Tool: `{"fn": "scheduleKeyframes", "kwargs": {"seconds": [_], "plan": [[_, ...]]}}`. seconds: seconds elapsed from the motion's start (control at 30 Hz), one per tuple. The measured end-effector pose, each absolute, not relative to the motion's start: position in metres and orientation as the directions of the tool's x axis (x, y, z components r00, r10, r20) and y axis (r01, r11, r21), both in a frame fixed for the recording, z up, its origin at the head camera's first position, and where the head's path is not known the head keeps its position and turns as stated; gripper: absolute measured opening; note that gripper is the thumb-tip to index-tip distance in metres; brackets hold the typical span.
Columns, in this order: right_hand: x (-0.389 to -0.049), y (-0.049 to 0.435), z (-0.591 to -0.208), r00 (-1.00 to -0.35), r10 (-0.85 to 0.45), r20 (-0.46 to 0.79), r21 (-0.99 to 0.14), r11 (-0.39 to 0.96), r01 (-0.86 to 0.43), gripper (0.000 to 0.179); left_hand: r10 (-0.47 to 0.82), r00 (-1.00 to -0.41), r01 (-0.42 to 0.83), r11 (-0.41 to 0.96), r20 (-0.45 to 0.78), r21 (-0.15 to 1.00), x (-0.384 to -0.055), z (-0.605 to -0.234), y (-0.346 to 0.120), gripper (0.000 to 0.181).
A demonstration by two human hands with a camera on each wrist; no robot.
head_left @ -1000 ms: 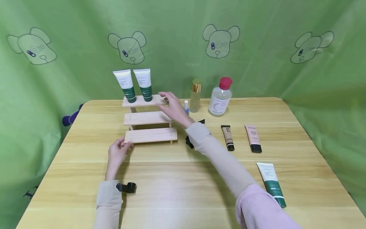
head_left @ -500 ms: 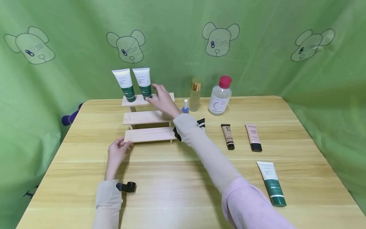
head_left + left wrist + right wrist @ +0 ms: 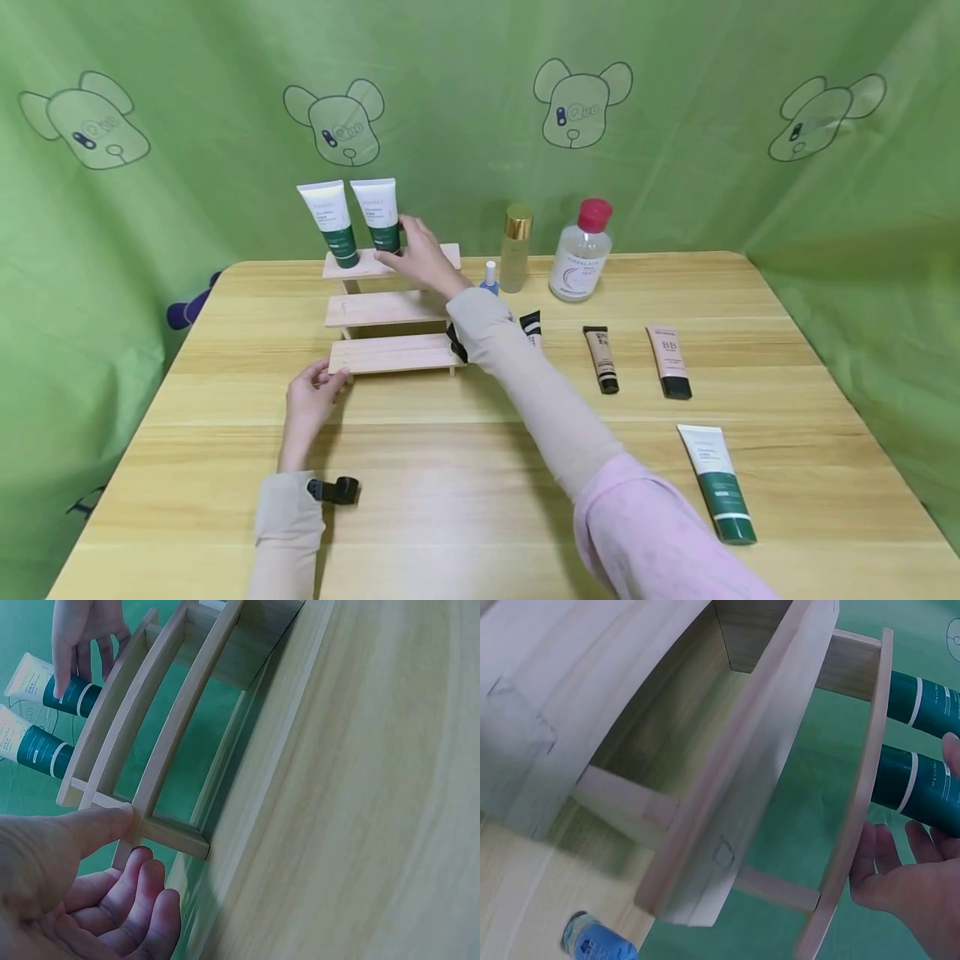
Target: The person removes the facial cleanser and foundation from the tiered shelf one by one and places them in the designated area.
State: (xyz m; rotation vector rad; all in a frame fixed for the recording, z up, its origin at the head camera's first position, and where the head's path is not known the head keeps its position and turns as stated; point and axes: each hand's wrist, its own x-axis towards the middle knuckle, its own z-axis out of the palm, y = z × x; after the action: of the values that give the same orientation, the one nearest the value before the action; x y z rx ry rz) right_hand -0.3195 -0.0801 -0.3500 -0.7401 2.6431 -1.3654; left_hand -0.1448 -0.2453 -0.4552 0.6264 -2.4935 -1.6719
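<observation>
A three-tier wooden display shelf stands at the table's back left. My left hand pinches the left end of its lowest tier between thumb and fingers, as the left wrist view shows closely. On the top tier, two white-and-green squeeze tubes stand on their caps: the left tube leans a little, and the right tube is beside it. My right hand holds that right tube near its green lower part, thumb on one side and fingers on the other in the right wrist view.
Right of the shelf stand a small blue bottle, a gold-capped bottle and a red-capped clear bottle. A black-ended tube, beige tube, pink BB tube and white-green tube lie on the table.
My right hand has moved left along the top tier, from its right end to the right tube, and taken hold of it. My left hand has stayed at the lowest tier.
</observation>
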Motion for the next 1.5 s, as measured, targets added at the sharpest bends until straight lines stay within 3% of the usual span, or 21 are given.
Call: {"fn": "scheduleKeyframes", "kwargs": {"seconds": [0.33, 0.63, 1.5], "plan": [[-0.318, -0.084, -0.353, -0.906, -0.408, 0.111, -0.871, 0.400, -0.286, 0.052, -0.374, -0.911, -0.303, 0.327, -0.171, 0.895, -0.145, -0.454, -0.246, 0.051], [-0.317, -0.086, -0.354, -0.926, -0.369, 0.074, -0.889, 0.396, -0.229, 0.051, -0.372, -0.915, -0.289, 0.323, -0.160, 0.901, -0.146, -0.454, -0.246, 0.051], [-0.300, -0.048, -0.361, -0.903, -0.415, 0.111, -0.936, 0.261, -0.235, 0.047, -0.363, -0.917, -0.294, 0.342, -0.163, 0.893, -0.145, -0.457, -0.247, 0.052]]}}
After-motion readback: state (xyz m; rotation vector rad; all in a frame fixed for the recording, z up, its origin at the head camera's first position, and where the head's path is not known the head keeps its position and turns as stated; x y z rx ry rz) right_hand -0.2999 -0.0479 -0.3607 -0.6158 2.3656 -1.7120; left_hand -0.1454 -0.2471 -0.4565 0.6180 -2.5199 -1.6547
